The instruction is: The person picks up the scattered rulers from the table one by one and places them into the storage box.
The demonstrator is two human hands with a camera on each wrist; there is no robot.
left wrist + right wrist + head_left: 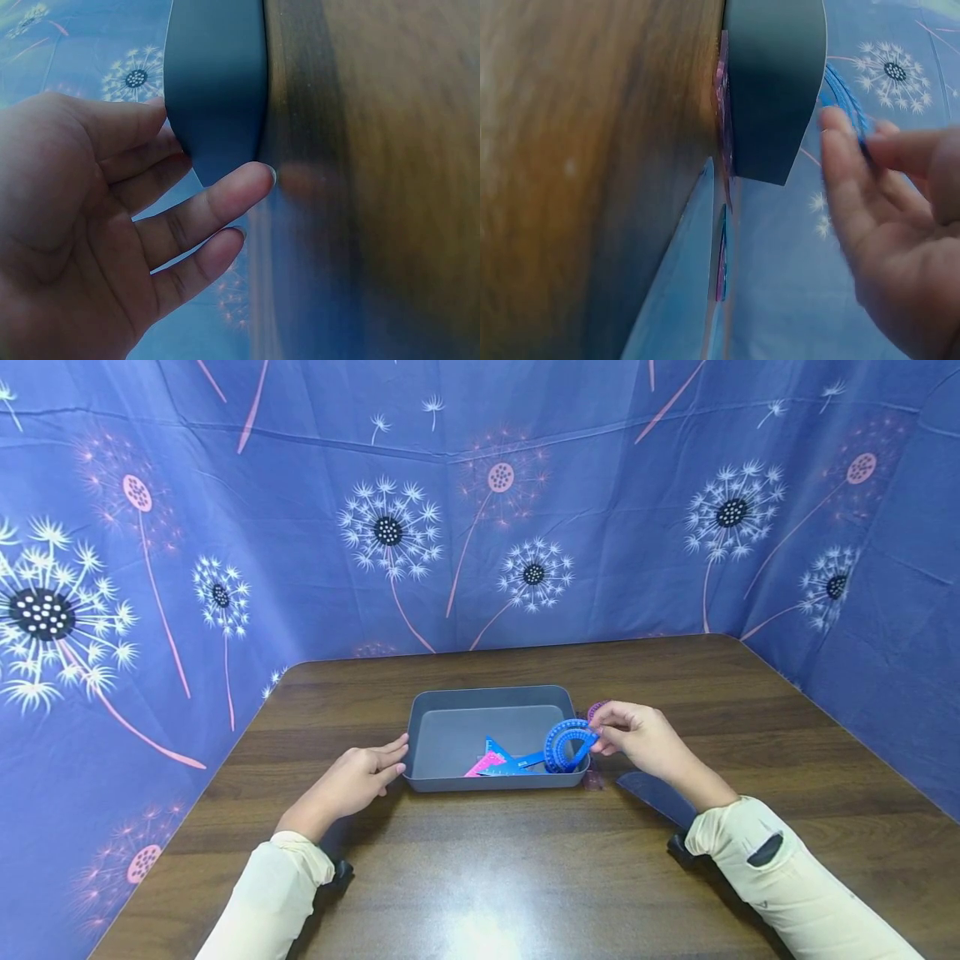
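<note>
A grey rectangular tray lies on the table. My left hand touches its left end with the fingers extended, and in the left wrist view the fingers meet the tray's corner. At the right end, my right hand pinches a blue protractor between thumb and fingers, partly inside the rim. The right wrist view shows the curved blue edge of the protractor above the tray wall. Inside the tray lie a blue set square and a pink set square.
Right of the tray, a purple protractor shows partly behind my right hand. A purplish translucent piece lies against the tray's right side. Under my right forearm is a dark blue flat piece. A dandelion-patterned blue cloth hangs behind the wooden table.
</note>
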